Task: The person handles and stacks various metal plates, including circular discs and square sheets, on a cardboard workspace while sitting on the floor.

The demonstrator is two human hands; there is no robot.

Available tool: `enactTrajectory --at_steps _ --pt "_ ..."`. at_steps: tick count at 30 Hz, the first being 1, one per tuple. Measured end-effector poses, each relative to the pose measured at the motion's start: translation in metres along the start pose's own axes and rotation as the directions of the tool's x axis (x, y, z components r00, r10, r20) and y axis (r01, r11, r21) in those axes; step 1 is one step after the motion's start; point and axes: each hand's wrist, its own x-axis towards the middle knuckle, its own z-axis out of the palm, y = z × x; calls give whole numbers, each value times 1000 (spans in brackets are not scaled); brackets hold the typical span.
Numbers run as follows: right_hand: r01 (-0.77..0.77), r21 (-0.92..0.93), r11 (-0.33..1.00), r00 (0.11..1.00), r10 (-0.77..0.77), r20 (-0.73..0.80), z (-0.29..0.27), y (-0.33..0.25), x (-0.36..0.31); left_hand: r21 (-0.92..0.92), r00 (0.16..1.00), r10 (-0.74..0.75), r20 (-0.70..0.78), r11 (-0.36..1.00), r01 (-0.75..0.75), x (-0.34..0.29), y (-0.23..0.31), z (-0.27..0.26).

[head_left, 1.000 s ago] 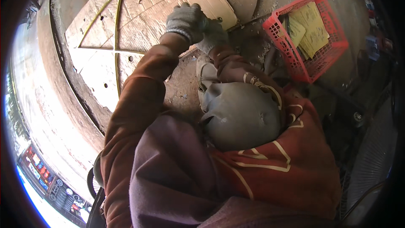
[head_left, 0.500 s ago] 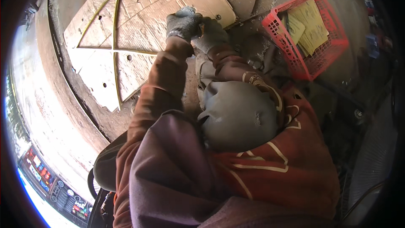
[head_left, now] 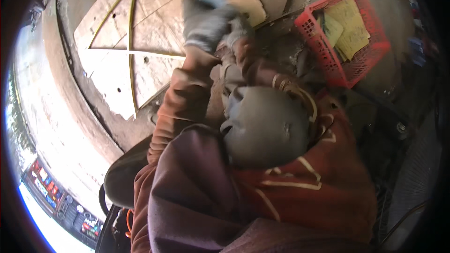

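Both my hands wear grey work gloves and meet above the near right part of a large flat cardboard sheet (head_left: 159, 16). My left hand (head_left: 204, 24) is smeared by motion, and its fingers cannot be made out. Beside it, my right hand (head_left: 239, 29) is partly covered by the left. Whatever lies between the gloves, if anything, is hidden. Thin yellowish strips (head_left: 131, 28) cross on the sheet, left of my hands. Several small dark holes dot the cardboard.
To the right stands a red plastic crate (head_left: 344, 77) with yellowed papers (head_left: 351, 30) inside. My knee in grey cloth (head_left: 267, 126) rises just below my forearms. A curved brown edge (head_left: 68, 61) runs along the left, beside brightly lit ground.
My left hand has shifted slightly up and blurred, now covering more of the right hand. The whole view has shifted slightly; the strips and crate keep their places.
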Motion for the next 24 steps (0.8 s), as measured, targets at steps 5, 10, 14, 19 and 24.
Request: enactTrajectory --at_steps 5,10,14,19,24 --pt "58 -99 993 998 -59 -8 -10 5 1 409 918 135 373 864 -293 16 71 5" --pt "201 -160 966 947 -233 -220 -31 2 -15 -9 984 -48 169 999 50 -18 42 -37" --pt "324 322 889 894 -177 -412 -41 25 -33 -245 971 -26 237 966 85 -30 0 -49" --pt "345 719 603 903 -424 -78 -102 -51 -60 -143 991 -108 -79 985 96 -28 -27 -43" --pt "-100 934 342 971 -172 167 -73 -36 -52 -458 997 -67 -25 888 48 -23 -46 -76"
